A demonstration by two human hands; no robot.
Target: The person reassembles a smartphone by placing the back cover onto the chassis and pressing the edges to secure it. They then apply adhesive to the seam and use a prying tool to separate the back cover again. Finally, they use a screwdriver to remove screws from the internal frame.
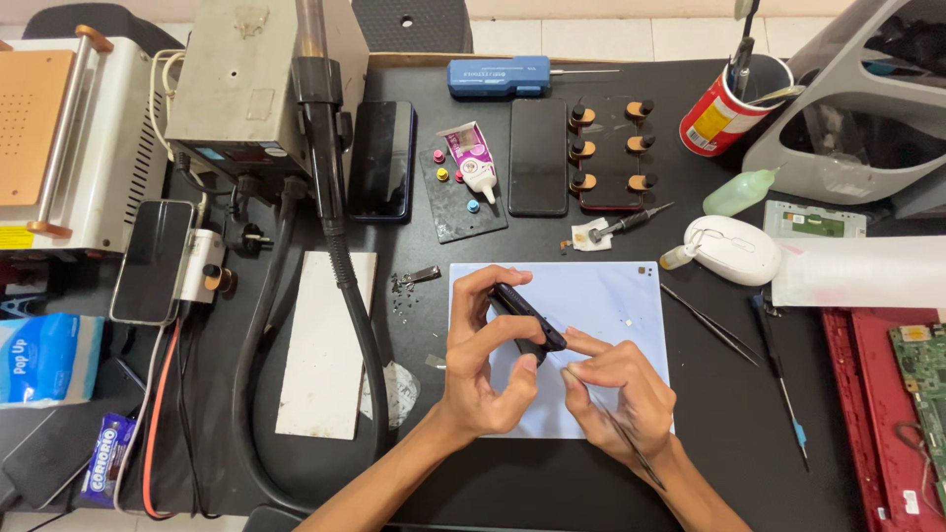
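Right hand (619,394), low centre, is pinched shut on thin tweezers (613,426). Phone (528,317) is clamped edge-up in left hand (485,353), over blue mat (591,296), frame centre.

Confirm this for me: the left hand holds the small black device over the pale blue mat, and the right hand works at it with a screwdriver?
Not quite. In the head view the right hand holds thin tweezers, not a screwdriver. The left hand does hold the small black device over the pale blue mat.
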